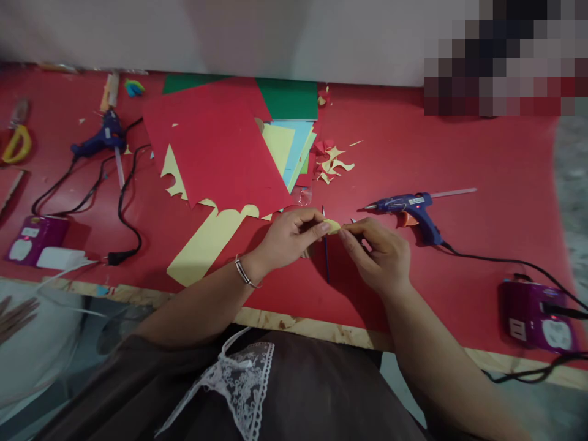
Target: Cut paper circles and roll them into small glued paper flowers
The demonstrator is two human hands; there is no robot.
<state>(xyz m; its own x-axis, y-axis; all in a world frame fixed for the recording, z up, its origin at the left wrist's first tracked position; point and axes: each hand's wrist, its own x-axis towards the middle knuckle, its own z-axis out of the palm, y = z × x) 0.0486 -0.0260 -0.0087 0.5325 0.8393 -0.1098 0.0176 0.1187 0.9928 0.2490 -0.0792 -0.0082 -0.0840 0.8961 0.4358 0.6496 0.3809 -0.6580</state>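
Note:
Between my two hands is a small piece of yellow paper (pixel 332 227), held above the red tabletop. My left hand (pixel 298 233) pinches its left end between thumb and fingers. At its right end, the thumb and forefinger of my right hand (pixel 379 250) close on the edge. Beneath the hands lies a thin dark stick (pixel 326 263), perhaps a pen or brush; its kind is not clear. Small bits beside it are partly hidden by my fingers. To the right of my right hand rests a blue glue gun (pixel 408 208) with a glue stick in its back.
Red paper sheets (pixel 225 147) lie over a cut yellow strip (pixel 206 248) and coloured sheets. Yellow scraps (pixel 334 164) are scattered beside them. Another glue gun (pixel 103 136), yellow-handled scissors (pixel 17 144) and a purple power box (pixel 37 239) are left; another purple box (pixel 535 315) is right. Cords cross the table.

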